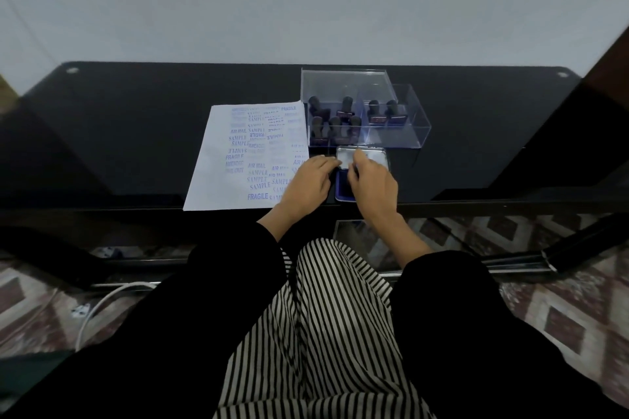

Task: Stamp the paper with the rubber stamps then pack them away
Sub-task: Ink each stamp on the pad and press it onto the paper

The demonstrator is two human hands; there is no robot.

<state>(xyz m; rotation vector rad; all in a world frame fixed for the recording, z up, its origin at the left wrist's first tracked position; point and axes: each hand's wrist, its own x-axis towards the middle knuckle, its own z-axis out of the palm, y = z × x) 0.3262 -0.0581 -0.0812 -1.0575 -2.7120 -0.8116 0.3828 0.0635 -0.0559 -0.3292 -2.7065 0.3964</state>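
Observation:
A white paper (238, 160) covered with blue stamp prints lies on the black glass table (129, 119). To its right, the open ink pad has a blue base (341, 189) and a raised metal lid (374, 156). My left hand (308, 185) holds the lid's left edge, its heel over the paper's corner. My right hand (372, 185) pinches the lid from the front and hides most of the base. Behind the pad, several dark-handled rubber stamps (332, 126) stand in a clear box (340, 78), and two more stamps (384, 112) stand in a second clear box (417, 119).
The table's front edge runs just below my hands, with my striped clothing and black sleeves under it. A white cable (102, 303) lies on the patterned floor at the left. A plain wall stands behind the table.

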